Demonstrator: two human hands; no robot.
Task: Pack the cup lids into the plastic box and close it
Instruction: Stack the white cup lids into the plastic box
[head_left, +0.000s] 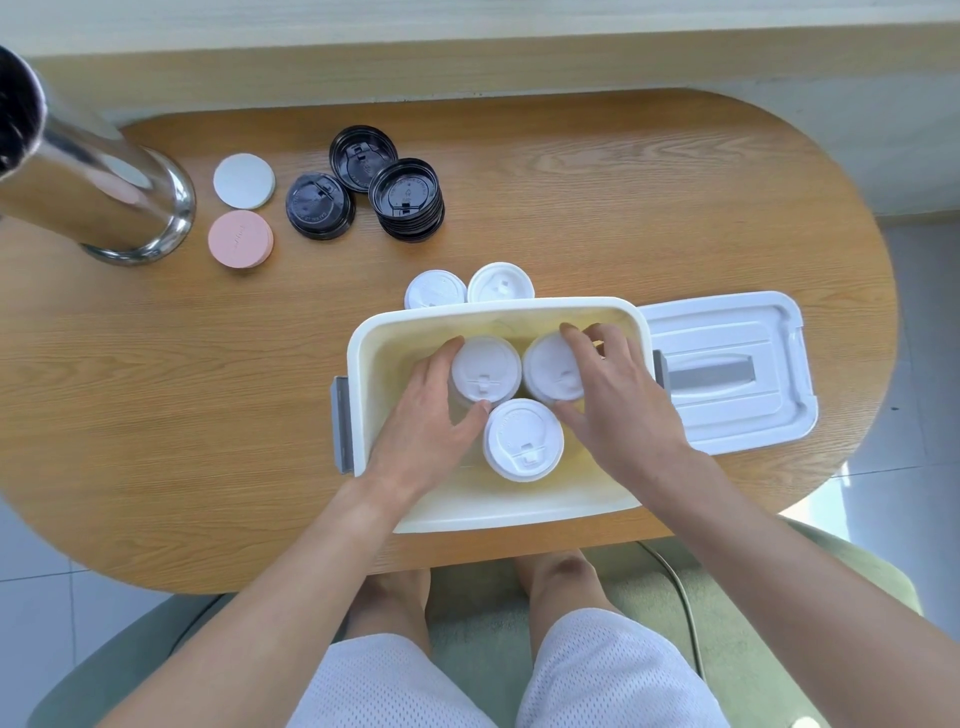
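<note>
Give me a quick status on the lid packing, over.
Left hand and right hand each gripping a white lid stack inside the plastic box. Third stack already in. Two white stacks and black lids still out. Box lid off, alongside.

metal cylinder (78, 176): top cut by left edge, blurred | two white lids (470, 288) behind plastic box (358, 358): lower parts hidden by its far rim | right hand (613, 395): covers part of one lid stack (550, 369) | embossed text on black lids (363, 156): too small to read
</note>
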